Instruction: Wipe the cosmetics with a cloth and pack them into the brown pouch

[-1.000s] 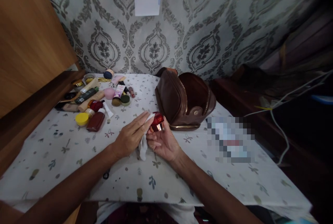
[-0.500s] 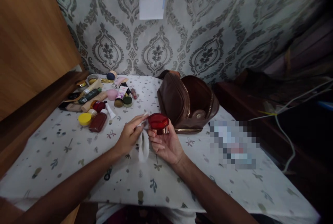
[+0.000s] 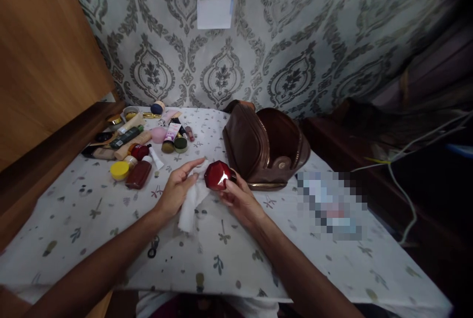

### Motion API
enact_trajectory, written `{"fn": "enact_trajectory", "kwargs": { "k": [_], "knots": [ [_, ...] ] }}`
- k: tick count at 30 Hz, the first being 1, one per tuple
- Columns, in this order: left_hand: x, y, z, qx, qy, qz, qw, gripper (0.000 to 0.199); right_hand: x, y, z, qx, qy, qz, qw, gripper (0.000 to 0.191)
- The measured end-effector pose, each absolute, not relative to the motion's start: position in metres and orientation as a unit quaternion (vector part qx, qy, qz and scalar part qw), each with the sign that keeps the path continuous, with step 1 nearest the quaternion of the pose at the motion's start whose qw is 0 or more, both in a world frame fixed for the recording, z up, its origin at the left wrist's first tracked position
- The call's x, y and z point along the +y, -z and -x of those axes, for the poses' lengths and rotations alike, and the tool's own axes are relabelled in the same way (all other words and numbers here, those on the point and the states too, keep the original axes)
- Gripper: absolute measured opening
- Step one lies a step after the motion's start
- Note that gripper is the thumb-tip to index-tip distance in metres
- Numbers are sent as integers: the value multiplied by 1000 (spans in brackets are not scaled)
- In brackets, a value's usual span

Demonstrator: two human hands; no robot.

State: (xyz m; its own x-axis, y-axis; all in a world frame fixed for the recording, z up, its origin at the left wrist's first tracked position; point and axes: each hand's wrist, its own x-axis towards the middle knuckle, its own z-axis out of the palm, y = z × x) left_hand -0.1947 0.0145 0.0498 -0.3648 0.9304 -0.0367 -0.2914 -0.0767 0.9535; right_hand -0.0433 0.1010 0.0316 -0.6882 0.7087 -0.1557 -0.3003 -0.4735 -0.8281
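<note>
Over the middle of the table, my right hand (image 3: 242, 198) grips a faceted, shiny red bottle (image 3: 218, 175), which looks like perfume; its far end is partly covered by my fingers. Just left of it, my left hand (image 3: 177, 187) pinches a white cloth or tissue (image 3: 192, 204) that hangs down toward the tabletop. The cloth's upper edge is close beside the bottle; I cannot tell if they touch. Behind my right hand stands a brown leather bag (image 3: 266, 148), unzipped, with its dark inside showing.
Cosmetics crowd the table's left side: a dark red bottle (image 3: 139, 175), a yellow-lidded jar (image 3: 120, 171), a pink round item (image 3: 158, 134) and several tubes. A wooden panel (image 3: 48, 61) borders the left. A blurred-out item (image 3: 332, 204) lies at right, near white cables (image 3: 410, 214).
The red bottle has been turned in my right hand, so its broad faceted face shows. My left hand has drawn slightly left, and the cloth now hangs more spread out.
</note>
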Motion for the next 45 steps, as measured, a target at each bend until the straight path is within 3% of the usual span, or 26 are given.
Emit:
{"fn": "enact_trajectory", "kwargs": {
  "k": [9, 17, 26, 33, 42, 45],
  "knots": [
    [14, -46, 199, 467, -653, -414, 429, 42, 96, -33, 49, -492, -800, 232, 253, 45],
    [13, -44, 201, 485, -643, -484, 343, 36, 95, -25, 53, -531, -731, 268, 335, 40],
    [13, -41, 190, 520, -558, -549, 342, 47, 93, -17, 51, -669, -605, 237, 360, 50],
    [17, -34, 190, 532, -577, -491, 379, 53, 88, -19, 45, -794, -406, 212, 400, 55],
    [18, -32, 185, 587, -590, -401, 383, 61, 92, -16, 46, -784, -422, 230, 392, 72],
    [16, -38, 182, 589, -579, -417, 379, 61, 94, -17, 47, -790, -418, 213, 395, 67]
  ]
}}
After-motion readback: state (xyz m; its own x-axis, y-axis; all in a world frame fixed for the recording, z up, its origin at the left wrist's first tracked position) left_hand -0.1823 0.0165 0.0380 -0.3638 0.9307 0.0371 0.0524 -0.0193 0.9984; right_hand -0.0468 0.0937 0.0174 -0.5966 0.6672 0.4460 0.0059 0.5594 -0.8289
